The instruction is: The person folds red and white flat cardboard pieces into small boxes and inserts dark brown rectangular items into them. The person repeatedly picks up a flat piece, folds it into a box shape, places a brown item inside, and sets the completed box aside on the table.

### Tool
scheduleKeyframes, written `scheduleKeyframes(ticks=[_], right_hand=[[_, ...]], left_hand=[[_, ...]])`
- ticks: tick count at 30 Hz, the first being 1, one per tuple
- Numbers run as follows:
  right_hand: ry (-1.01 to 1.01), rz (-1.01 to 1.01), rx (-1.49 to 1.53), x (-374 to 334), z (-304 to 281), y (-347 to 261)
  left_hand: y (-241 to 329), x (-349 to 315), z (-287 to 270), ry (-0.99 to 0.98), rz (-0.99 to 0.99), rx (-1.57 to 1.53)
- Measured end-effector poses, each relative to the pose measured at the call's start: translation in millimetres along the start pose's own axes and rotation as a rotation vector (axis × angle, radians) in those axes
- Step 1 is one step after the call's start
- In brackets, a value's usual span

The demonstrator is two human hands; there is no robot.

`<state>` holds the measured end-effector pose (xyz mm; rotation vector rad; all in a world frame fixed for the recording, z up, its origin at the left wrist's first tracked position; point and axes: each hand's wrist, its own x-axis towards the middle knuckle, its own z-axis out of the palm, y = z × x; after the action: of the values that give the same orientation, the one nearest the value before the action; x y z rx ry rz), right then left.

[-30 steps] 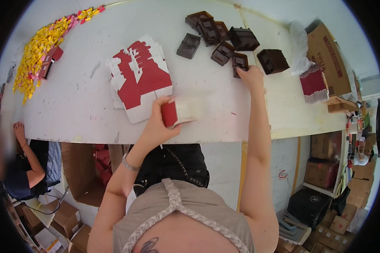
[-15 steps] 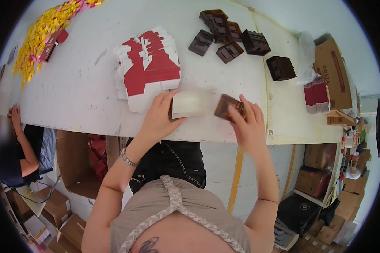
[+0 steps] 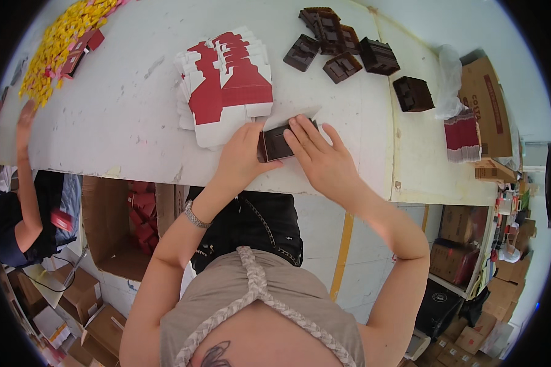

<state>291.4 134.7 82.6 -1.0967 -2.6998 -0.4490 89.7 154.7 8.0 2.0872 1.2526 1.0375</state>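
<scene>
The right hand (image 3: pixel 322 160) hides part of the dark tray (image 3: pixel 278 145); the top edge crops yellow packets (image 3: pixel 60 50).

Well to the right of my right hand (image 3: pixel 319 156) and a little farther off, a tall brown carton (image 3: pixel 482 119) carries dark lettering — printed next to a dark red panel (image 3: pixel 494 104). Nearer my body on that side, a black case (image 3: pixel 433 315) bears a round white emblem (image 3: pixel 439 297) — any writing in it is too small to read.
</scene>
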Motion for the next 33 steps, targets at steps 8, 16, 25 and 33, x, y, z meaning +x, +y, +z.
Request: scheduleKeyframes(ticks=[8, 16, 25, 33], right_hand=[[-0.072, -0.028, -0.116, -0.7, 4.2, -4.8], [-0.247, -0.155, 0.061, 1.4, -3.1, 23.8], [-0.051, -0.085, 0.119, -4.3, 8.7, 18.3], [0.444, 0.517, 0.549, 50.7, -4.0, 4.3]], left_hand=[[1.2, -1.7, 1.6, 0.042, 0.069, 0.056], [3.9, -2.8, 0.1, -0.043, -0.019, 0.011], [13.4, -2.5, -3.6, -0.054, 0.002, -0.014], [-8.0, 41.6, -127.9, 0.756, -0.115, 0.556]])
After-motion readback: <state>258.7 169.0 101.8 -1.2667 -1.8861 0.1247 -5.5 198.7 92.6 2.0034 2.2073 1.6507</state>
